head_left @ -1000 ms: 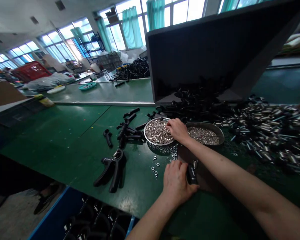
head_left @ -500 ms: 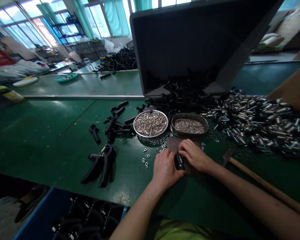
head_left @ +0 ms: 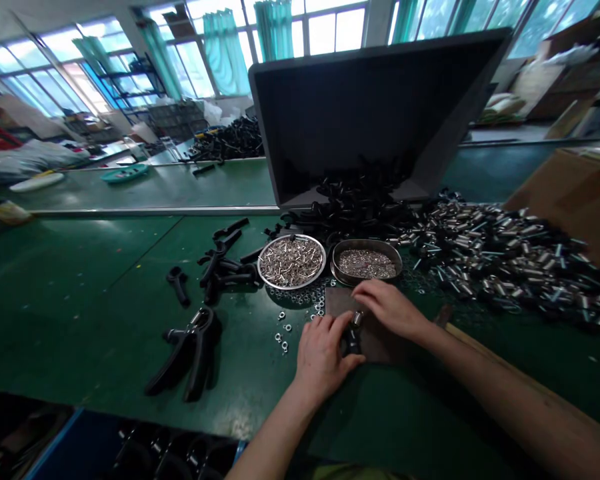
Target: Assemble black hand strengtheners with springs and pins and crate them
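Note:
My left hand (head_left: pixel 325 357) grips a black plastic clamp part (head_left: pixel 353 343) with thumb and fingers, holding it on the dark metal plate (head_left: pixel 339 301). A shiny metal spring (head_left: pixel 357 319) shows at the part's upper end. Just above it is my right hand (head_left: pixel 393 310), its thumb and fingertips pinched together. Whatever lies between those fingertips is too small or hidden to make out. A round dish of metal pins (head_left: pixel 293 261) and an oval tin of small metal pieces (head_left: pixel 367 261) stand beyond my hands.
A finished-looking black spring clamp (head_left: pixel 193 357) and loose black handles (head_left: pixel 225 270) lie left. Small metal rings (head_left: pixel 281 337) are scattered near the plate. Right are a wood-handled hammer (head_left: pixel 490 353) and a pile of springs (head_left: pixel 500 257). A grey bin (head_left: pixel 380 127) lies tipped behind.
My right hand has drawn slightly apart from my left, and the metal spring on the black part now shows. The view has tilted up and shifted slightly right.

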A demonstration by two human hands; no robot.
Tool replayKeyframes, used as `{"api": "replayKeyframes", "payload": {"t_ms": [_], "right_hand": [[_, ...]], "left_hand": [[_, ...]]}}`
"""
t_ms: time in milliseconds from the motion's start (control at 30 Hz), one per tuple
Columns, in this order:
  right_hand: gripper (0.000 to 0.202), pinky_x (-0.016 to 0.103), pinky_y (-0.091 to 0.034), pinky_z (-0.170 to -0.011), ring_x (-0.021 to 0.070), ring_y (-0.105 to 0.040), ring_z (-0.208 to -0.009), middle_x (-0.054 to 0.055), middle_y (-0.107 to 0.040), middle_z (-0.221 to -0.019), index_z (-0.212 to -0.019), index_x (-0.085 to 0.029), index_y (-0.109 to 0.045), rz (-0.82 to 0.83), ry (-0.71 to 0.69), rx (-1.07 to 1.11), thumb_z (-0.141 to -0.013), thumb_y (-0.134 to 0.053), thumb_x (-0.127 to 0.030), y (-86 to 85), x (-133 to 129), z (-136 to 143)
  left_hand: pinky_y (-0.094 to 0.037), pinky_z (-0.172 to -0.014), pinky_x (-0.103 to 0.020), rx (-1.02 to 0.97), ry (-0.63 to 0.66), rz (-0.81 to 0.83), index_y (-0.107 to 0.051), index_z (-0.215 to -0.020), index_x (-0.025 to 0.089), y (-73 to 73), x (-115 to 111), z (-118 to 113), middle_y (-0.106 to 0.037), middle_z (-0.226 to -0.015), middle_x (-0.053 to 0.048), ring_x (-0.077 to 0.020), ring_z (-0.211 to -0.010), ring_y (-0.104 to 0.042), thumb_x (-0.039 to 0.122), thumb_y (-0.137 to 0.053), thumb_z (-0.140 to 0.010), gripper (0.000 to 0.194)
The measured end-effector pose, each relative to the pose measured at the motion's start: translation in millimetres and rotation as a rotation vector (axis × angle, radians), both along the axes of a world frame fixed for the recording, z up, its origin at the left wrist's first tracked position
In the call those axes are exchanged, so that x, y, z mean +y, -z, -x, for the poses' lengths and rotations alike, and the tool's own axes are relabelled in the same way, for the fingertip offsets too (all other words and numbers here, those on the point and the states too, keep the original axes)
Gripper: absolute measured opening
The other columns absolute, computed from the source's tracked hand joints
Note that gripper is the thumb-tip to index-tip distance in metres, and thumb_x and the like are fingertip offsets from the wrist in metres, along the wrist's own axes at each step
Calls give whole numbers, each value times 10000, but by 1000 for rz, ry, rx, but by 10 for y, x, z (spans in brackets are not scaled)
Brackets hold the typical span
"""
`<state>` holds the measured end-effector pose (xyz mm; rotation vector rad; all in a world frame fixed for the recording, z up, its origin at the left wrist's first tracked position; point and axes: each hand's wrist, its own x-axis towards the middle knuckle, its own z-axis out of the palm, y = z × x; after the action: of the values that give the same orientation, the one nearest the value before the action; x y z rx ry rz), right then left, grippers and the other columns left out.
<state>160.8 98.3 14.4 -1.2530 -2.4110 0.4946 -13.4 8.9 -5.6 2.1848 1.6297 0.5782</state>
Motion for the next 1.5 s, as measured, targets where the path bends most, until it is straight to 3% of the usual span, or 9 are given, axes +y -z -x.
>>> {"api": "replayKeyframes", "payload": {"t_ms": [100,267,433,700,867,1000,1100,1267,1500], "right_hand": [[191,303,-410,-868,192,-586,-968,53,-688,-982,-922,-192,-682,-18,125,-111,-860,-503,-165,-116,437,-89],[258,238,-424,-687,172,-639,-794,-9,-720,-822,-828,-260,-730,115,26,-257,-697,-614,-70,-28,952,-23],[83,235,-391,-609,176,-626,-717,9,-691,-718,-680,-229,-701,133,40,-301,-672,-662,-157,82,1056,33],[43,267,-424,-648,179,-613,-708,39,-667,-698,-749,-183,-651,127,246,-92,-761,-610,-180,32,1017,-99],[136,257,-486,-594,137,-616,-616,30,-679,-712,-852,-160,-663,201,269,144,-805,-539,-192,-166,797,-203],[200,291,-522,-653,144,-637,-651,43,-697,-788,-907,-161,-673,320,217,464,-783,-581,-289,-263,302,-210],[263,315,-526,-623,165,-641,-633,33,-693,-753,-895,-178,-662,522,181,756,-688,-693,-337,-232,-118,-123],[139,292,-492,-598,143,-603,-589,7,-643,-662,-702,-190,-662,544,180,820,-685,-713,-318,-110,-487,27],[61,273,-455,-630,147,-571,-712,10,-586,-755,-675,-212,-681,326,105,775,-712,-699,-259,-56,-508,47]], "left_hand": [[-381,-835,-373,25,22,15,-485,-1259,293,-13,0,1,-576,-1096,-40,-250,-1012,-496,468,-723,-682,649],[-383,-849,-371,31,29,37,-479,-1277,279,-28,11,7,-573,-1101,-43,-247,-1010,-496,471,-732,-670,685],[-388,-854,-372,41,39,50,-467,-1289,280,-40,10,15,-571,-1120,-45,-251,-1024,-487,451,-730,-676,688],[-404,-869,-399,-81,15,52,-542,-1225,246,-49,33,8,-597,-1098,-59,-260,-1005,-506,416,-757,-636,649],[-423,-884,-366,-708,-266,320,-619,-1137,188,-95,107,45,-640,-1044,-76,-239,-974,-568,427,-769,-613,595],[-488,-672,-259,-1447,-421,721,-647,-1051,134,-119,105,87,-659,-811,-51,-148,-692,-616,493,-674,-715,493],[-508,-588,-241,-1770,-430,907,-649,-905,92,-161,56,70,-631,-688,-41,-110,-546,-585,475,-583,-809,400],[-508,-537,-222,-1948,-323,1013,-621,-880,70,-253,-13,-22,-631,-681,-60,-107,-523,-590,438,-458,-898,403],[-490,-557,-224,-1941,-286,1012,-628,-914,75,-203,-40,-111,-630,-702,-55,-113,-549,-594,439,-545,-846,380]]}}
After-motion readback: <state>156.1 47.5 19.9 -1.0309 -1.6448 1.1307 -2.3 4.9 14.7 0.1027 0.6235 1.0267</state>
